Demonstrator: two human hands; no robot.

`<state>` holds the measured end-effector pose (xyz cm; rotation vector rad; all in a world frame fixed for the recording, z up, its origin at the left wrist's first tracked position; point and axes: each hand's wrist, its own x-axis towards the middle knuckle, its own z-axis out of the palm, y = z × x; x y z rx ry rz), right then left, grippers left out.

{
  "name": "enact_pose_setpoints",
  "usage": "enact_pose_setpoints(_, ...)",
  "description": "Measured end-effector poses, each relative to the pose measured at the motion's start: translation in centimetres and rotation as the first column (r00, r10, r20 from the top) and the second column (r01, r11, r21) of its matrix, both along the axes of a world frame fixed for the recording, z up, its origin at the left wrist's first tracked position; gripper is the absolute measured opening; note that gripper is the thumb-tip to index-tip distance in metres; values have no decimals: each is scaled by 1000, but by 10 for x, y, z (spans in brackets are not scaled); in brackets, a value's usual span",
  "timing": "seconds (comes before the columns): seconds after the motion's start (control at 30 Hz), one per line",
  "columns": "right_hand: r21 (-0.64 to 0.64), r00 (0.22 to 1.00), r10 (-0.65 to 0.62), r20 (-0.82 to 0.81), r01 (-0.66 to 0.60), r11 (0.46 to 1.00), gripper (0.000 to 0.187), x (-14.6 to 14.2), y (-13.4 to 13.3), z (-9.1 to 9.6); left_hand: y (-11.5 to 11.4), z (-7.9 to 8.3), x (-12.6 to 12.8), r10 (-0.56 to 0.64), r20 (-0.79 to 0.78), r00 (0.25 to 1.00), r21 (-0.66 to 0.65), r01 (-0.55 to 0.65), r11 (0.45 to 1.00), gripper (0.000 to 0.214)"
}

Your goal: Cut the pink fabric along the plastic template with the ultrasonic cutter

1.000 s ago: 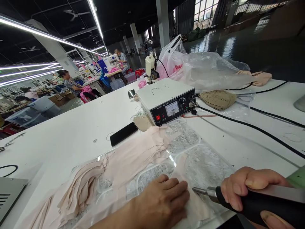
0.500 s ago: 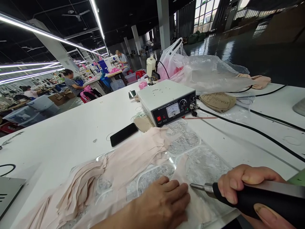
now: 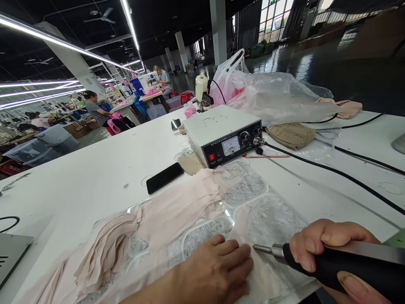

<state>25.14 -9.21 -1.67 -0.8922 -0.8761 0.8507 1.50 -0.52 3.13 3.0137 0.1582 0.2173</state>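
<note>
My left hand (image 3: 218, 268) lies palm down on a strip of thin pale pink fabric (image 3: 242, 221), its bent fingers pressing the cloth against a clear patterned plastic template (image 3: 272, 215). Their tips are partly hidden. In my right hand (image 3: 329, 245) is a black ultrasonic handpiece (image 3: 351, 268) with a steel body. Its narrow metal tip points left and rests at the fabric's edge, close beside my left fingers. More pale pink fabric pieces (image 3: 180, 207) lie overlapped across the template, with a ruffled stack (image 3: 104, 249) to the left.
Behind the template stands a control box (image 3: 232, 145) with a dial, its black cable (image 3: 332, 173) running right. A black phone (image 3: 165, 177), brown card patterns (image 3: 291, 135) and plastic bags (image 3: 278, 95) lie on the white table (image 3: 82, 185). Other people sit at sewing machines beyond.
The camera view has shifted very slightly. Both hands, the handpiece and the fabric hold the same positions.
</note>
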Motion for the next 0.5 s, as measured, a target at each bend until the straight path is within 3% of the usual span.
enact_pose_setpoints(0.1,-10,1000,-2,4,2,1000,48,2,4,3,0,-2,-1,2,9,1000,7,-2,1000,33)
enact_pose_setpoints(0.27,-9,1000,7,1,-7,1000,48,-1,4,8,-1,-3,0,4,18,1000,17,-4,1000,33)
enact_pose_setpoints(0.5,75,1000,14,26,-16,997,19,-12,7,35,4,-2,-2,11,54,998,3,-11,1000,32)
